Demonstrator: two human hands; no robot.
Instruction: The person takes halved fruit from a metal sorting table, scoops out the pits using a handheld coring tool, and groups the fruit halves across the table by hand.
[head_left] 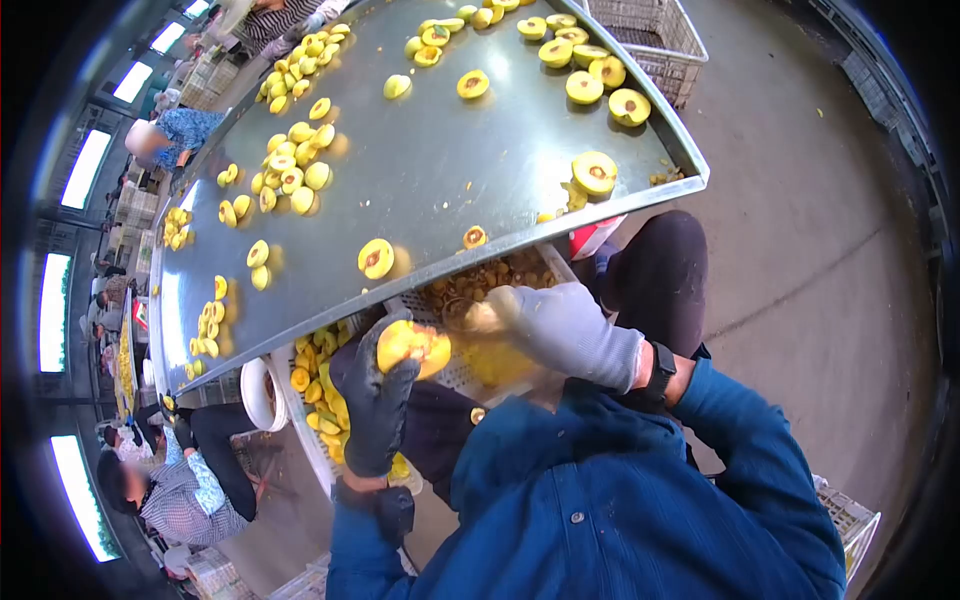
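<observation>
We have a piece of fruit (404, 345) closed in the grip of our left hand (378, 412) near the counter (430, 165), with a pile of yellow pieces (327, 412) on one side and our right hand (575, 325), its grip too blurry to tell, on the other. The fruit is yellow with a rough orange part. More halves (375, 258) lie on the shiny metal counter, with people (195, 498) and bright windows (86, 168) past it.

Workers (190, 508) share a fruit-processing hall.
Halved fruit (376, 258) dots a metal table (440, 180) beyond the hands (378, 425); crates (315, 455) sit below them, other workers and bright windows (55, 312) line the space to their left, and floor (800, 210) spreads to their right.
</observation>
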